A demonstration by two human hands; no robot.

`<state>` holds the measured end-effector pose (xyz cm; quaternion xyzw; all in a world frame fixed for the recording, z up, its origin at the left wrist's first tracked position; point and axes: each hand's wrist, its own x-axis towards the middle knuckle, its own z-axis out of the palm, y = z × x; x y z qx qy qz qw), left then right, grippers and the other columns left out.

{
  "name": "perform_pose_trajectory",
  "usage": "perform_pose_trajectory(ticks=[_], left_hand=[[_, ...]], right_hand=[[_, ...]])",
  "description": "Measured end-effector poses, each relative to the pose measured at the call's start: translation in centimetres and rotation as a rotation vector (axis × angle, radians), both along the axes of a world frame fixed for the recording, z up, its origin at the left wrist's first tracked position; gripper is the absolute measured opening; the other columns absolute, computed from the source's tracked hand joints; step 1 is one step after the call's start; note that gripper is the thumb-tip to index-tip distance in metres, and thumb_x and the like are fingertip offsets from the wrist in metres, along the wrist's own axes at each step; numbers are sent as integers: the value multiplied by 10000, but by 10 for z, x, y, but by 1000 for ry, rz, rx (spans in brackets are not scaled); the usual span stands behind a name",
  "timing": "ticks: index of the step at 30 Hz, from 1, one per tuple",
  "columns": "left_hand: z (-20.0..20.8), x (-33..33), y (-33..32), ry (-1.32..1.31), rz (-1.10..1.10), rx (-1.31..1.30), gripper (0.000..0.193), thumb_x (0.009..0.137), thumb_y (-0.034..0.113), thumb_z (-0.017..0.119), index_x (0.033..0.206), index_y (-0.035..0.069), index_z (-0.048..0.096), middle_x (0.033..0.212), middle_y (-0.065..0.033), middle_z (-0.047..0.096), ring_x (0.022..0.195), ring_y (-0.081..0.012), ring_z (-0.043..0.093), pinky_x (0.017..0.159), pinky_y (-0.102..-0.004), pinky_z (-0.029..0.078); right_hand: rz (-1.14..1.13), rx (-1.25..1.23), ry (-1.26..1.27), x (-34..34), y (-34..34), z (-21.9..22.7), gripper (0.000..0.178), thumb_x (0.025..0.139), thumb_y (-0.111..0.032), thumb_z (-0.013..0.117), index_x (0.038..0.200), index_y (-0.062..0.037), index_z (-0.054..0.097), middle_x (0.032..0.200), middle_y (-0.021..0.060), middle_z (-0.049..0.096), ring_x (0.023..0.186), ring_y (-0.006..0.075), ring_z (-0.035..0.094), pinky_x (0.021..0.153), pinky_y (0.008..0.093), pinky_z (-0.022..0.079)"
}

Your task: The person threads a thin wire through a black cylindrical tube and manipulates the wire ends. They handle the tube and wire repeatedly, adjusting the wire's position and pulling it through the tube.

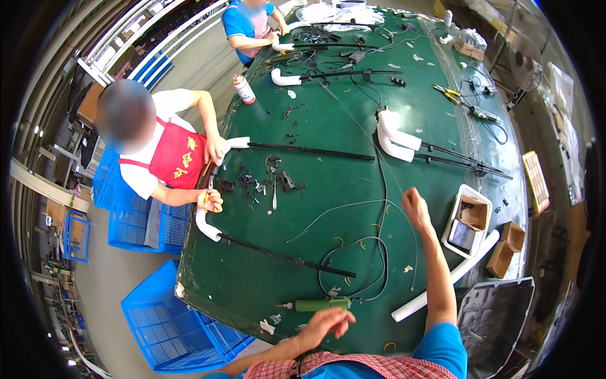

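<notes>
My left hand [324,326] is at the table's near edge, fingers loosely bent and apart, holding nothing I can see. Just beyond it lies a green electric screwdriver [320,304] with its tip to the left and a coiled cable [323,252] behind. My right hand [414,207] is closed over the middle right of the table. A thin grey wire [353,204] curves close by it; whether the fingers grip a wire is too small to tell. Past that hand, two white curved tubes with black rods [398,136] lie together.
A white bin [468,218], an open cardboard box [503,252] and a white tube [413,306] lie to my right. At left, a co-worker in a red apron [180,151] handles white-ended rods with pliers [211,189]. Another person [249,28] works farther back. Blue crates [167,316] stand on the floor.
</notes>
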<state>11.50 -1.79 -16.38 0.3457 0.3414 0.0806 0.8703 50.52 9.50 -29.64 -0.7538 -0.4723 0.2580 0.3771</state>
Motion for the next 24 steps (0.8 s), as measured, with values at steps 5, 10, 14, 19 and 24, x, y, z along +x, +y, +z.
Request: perform_pose_trajectory(ticks=[5,10,14,19,24], left_hand=[[-68,39,57,26,76,-256,555,983,479,443,1334,51,485,1195,-66,615,1002,-146,598,837,-316,520],[-113,99,96,86,187,-288,769,924,503,547,1435,-3,273,1268,-177,539,1087,-239,586,885,-394,526],[-129,118,97,52,303,-342,534,936,382,587,1319,48,425,1094,-151,636,894,-217,657,774,-364,569],[-131,99,82,30,287,-217,260,947,259,591,1142,88,589,815,-68,673,586,-108,625,522,-241,547],[-156,79,70,85,339,-201,257,953,238,576,1142,67,600,805,-71,666,622,-118,632,561,-254,554]], right_hand=[[67,-85,641,-104,-136,92,142,983,-167,507,927,-38,486,695,21,535,593,100,520,533,254,441],[-18,-213,804,-171,-211,83,166,978,-185,540,923,-36,496,676,21,543,538,83,497,486,217,406],[-15,-298,788,-201,-240,84,167,989,-196,516,924,-43,505,670,13,543,545,83,501,494,219,416],[240,-437,883,-199,-259,67,205,965,-232,574,961,-28,581,813,59,651,738,156,644,640,287,519],[183,-78,73,-91,-111,43,179,867,-197,625,939,-40,675,883,131,655,809,291,643,709,361,517]])
